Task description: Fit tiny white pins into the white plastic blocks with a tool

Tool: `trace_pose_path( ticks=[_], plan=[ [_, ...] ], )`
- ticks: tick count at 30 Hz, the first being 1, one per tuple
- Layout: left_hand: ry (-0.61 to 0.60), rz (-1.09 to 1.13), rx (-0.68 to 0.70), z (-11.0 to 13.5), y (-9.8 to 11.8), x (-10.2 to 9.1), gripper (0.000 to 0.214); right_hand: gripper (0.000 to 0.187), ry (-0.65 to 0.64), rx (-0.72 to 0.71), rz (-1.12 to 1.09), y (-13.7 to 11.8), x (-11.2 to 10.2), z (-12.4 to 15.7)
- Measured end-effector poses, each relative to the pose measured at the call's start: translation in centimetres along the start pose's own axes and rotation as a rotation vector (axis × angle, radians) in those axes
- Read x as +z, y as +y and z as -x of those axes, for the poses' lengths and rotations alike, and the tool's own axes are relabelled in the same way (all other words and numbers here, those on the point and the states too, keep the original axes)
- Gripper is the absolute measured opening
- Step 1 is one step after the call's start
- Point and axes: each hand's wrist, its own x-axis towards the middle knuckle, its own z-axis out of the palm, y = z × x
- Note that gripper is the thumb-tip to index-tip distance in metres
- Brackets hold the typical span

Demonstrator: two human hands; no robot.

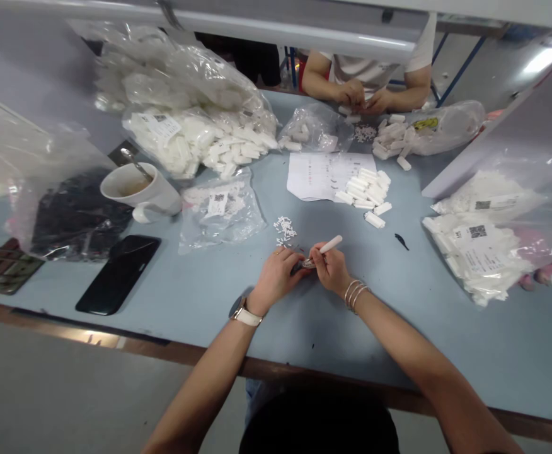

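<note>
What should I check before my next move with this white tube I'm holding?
1. Grip: right hand holds the white tube, far end sticking out free: ok.
2. Contact: left hand closed at the tube's near end; what it pinches: cannot tell.
3. Supply: pile of small white pieces just beyond the hands, untouched: ok.
4. Stock: stack of white tubes rests on the paper sheet: ok.
5. Clutter: cup and phone off to the left, apart from both hands: ok.
</note>
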Motion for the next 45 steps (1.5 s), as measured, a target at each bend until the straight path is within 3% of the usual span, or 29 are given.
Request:
trace_pose_path(
  ticks=[8,19,40,45],
  plan=[
    [0.008,-0.017,0.008,0.02,-0.03,0.05,0.012,0.032,0.015,-0.125,0.109,0.04,0.48,-0.06],
    [0.007,-0.018,0.0,-0.02,0.11,-0.09,0.015,0.037,0.034,0.069,-0.038,-0.03,0.03,0.44],
    [-0.026,0.027,-0.017,-0.11,-0.02,-0.11,0.013,0.03,-0.004,0.058,-0.021,0.33,0.34,0.17],
    [-0.01,0.011,-0.016,-0.1,-0.03,-0.03,0.011,0.027,-0.033,-0.004,0.0,0.3,0.55,0.0]
  ],
)
